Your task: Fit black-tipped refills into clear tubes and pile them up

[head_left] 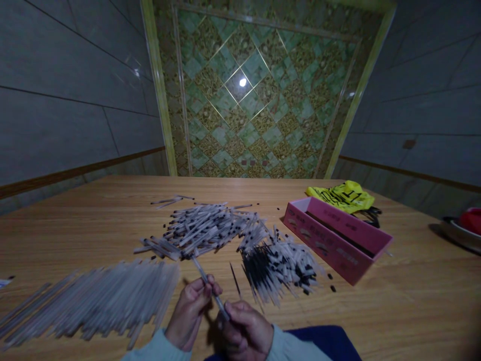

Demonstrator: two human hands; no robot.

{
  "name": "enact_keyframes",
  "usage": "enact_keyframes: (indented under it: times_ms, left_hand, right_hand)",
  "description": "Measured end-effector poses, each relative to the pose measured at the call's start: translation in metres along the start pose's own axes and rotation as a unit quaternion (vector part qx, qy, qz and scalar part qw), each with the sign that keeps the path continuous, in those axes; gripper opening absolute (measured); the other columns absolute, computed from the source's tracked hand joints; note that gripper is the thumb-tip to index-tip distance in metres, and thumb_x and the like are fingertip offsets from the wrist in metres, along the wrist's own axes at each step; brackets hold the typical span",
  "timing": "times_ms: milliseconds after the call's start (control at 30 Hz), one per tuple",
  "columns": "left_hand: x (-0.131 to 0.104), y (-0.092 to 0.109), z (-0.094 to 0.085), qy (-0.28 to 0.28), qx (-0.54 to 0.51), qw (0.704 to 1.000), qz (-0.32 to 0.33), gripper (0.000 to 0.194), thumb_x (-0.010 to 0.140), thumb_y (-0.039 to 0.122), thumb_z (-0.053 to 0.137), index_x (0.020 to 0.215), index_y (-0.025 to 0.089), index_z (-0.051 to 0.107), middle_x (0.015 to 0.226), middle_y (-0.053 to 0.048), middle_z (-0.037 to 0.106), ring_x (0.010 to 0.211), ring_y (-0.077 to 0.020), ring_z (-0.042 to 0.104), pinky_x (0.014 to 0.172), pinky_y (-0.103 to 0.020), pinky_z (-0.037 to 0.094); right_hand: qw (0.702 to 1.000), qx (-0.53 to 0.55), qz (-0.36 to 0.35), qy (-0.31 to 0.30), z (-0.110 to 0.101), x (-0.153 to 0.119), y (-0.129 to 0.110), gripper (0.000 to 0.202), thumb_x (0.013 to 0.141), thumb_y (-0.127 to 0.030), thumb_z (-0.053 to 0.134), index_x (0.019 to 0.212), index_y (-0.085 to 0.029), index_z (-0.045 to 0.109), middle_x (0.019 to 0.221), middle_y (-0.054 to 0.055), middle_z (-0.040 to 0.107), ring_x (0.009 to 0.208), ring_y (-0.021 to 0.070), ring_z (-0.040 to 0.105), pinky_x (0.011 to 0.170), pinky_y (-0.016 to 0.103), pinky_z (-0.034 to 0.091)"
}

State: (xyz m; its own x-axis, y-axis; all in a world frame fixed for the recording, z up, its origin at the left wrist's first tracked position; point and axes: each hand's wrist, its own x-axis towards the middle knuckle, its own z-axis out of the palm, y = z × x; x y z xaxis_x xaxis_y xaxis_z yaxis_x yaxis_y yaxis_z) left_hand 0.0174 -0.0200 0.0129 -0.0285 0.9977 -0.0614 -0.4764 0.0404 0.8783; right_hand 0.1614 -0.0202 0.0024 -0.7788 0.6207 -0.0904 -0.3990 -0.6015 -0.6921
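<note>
Pen barrel (pixel 218 302), one, nearer than the pink box (pixel 330 240) and left of it, held by two hands: left hand (pixel 193 311) pinching its middle between thumb and fingers, right hand (pixel 246 328) pinching its near end. Well left of the box, clear tubes (pixel 120 296) side by side in one row, too many to count. Just beside the box's near end, two small black pieces (pixel 332 289). Left of the box, one dark thin refill (pixel 235 281), alone; closer to the box, one heap of white and black parts (pixel 296 260), uncountable. Pink box: one, open-topped, dark inside, contents impossible to make out. Farther left of it, one heap of pale black-ended sticks (pixel 210 228), uncountable. Right of the box, one dish (pixel 460 235), partly out of view, with something red (pixel 471 219) in it. Just behind the box, one yellow bag (pixel 343 195) with black marks. Well behind the box, three small brown plates (pixel 252 163) on the green tiled wall (pixel 270 135).
</note>
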Motion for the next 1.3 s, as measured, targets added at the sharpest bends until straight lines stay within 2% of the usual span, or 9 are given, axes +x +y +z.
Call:
enact_keyframes:
  times_ms: [200,267,433,600,800,1067,1133,1200,1300]
  left_hand:
    - [0.003,-0.004,-0.002,0.028,0.039,0.999,-0.013,0.027,0.062,0.035,0.075,0.078,0.014,0.067,0.065,-0.002,0.065,0.064,-0.0129,0.054,0.061,-0.024,0.039]
    - [0.004,-0.005,-0.003,0.041,0.036,0.998,-0.023,0.027,0.059,0.033,0.077,0.076,0.013,0.068,0.065,-0.003,0.066,0.064,-0.0137,0.055,0.061,-0.024,0.041]
    - [0.013,-0.002,-0.018,0.132,-0.002,0.991,-0.023,0.026,0.050,0.029,0.081,0.066,0.012,0.070,0.063,-0.002,0.068,0.065,-0.0113,0.057,0.063,-0.019,0.043]
    - [0.018,0.001,-0.023,0.166,-0.035,0.985,-0.038,0.032,0.048,0.029,0.082,0.074,0.015,0.070,0.070,-0.001,0.071,0.067,-0.0103,0.060,0.061,-0.018,0.046]
    - [0.013,0.000,-0.011,0.149,-0.042,0.986,-0.060,0.037,0.047,0.032,0.083,0.076,0.014,0.070,0.072,-0.003,0.072,0.064,-0.0099,0.061,0.058,-0.017,0.046]
    - [0.012,0.000,-0.009,0.129,-0.039,0.988,-0.069,0.036,0.050,0.034,0.081,0.077,0.015,0.069,0.073,-0.003,0.073,0.066,-0.0098,0.062,0.060,-0.017,0.046]
    - [0.011,-0.001,-0.007,0.126,-0.032,0.989,-0.066,0.036,0.051,0.035,0.081,0.078,0.014,0.068,0.072,-0.003,0.072,0.066,-0.0101,0.061,0.061,-0.018,0.046]
    - [0.010,-0.001,-0.006,0.121,-0.018,0.991,-0.061,0.035,0.053,0.035,0.079,0.077,0.013,0.068,0.072,-0.004,0.072,0.067,-0.0103,0.061,0.062,-0.018,0.046]
    - [0.009,0.000,-0.004,0.109,0.005,0.993,-0.049,0.032,0.057,0.035,0.078,0.077,0.013,0.067,0.071,-0.004,0.071,0.066,-0.0101,0.060,0.062,-0.018,0.045]
  right_hand:
    - [0.951,-0.244,-0.086,0.168,0.001,0.001,0.001,0.046,0.070,-0.055,0.059,0.055,-0.012,0.056,0.035,-0.003,0.047,0.023,0.0048,0.031,0.028,0.018,0.017]
    - [0.879,-0.406,-0.134,0.211,0.004,-0.004,-0.002,0.043,0.076,-0.048,0.054,0.050,-0.014,0.051,0.038,-0.001,0.048,0.030,0.0066,0.038,0.034,0.018,0.021]
    - [0.546,-0.751,-0.289,0.233,0.008,-0.017,-0.010,0.019,0.076,-0.022,0.050,0.059,-0.015,0.055,0.051,0.003,0.055,0.050,0.0119,0.050,0.049,0.024,0.023]
    - [0.482,-0.742,-0.269,0.380,-0.012,-0.026,-0.053,0.028,0.082,-0.032,0.047,0.061,-0.018,0.058,0.053,0.002,0.059,0.049,0.0115,0.053,0.049,0.023,0.024]
    - [0.361,-0.736,-0.126,0.558,-0.069,-0.046,-0.112,0.025,0.083,-0.038,0.047,0.091,-0.022,0.064,0.072,0.006,0.069,0.066,0.0199,0.062,0.054,0.025,0.029]
    - [0.372,-0.702,-0.114,0.596,-0.086,-0.055,-0.118,0.033,0.083,-0.037,0.048,0.107,-0.017,0.057,0.081,0.011,0.068,0.074,0.0249,0.063,0.061,0.030,0.037]
    - [0.458,-0.667,-0.182,0.559,-0.072,-0.048,-0.110,0.031,0.084,-0.037,0.047,0.104,-0.016,0.058,0.082,0.011,0.067,0.076,0.0246,0.062,0.065,0.031,0.039]
    - [0.595,-0.614,-0.253,0.452,-0.053,-0.037,-0.094,0.026,0.084,-0.036,0.047,0.092,-0.015,0.062,0.083,0.010,0.067,0.078,0.0223,0.061,0.068,0.030,0.041]
    - [0.715,-0.569,-0.246,0.324,-0.024,-0.019,-0.061,0.020,0.079,-0.034,0.055,0.077,-0.016,0.064,0.074,0.005,0.066,0.071,0.0178,0.060,0.063,0.025,0.044]
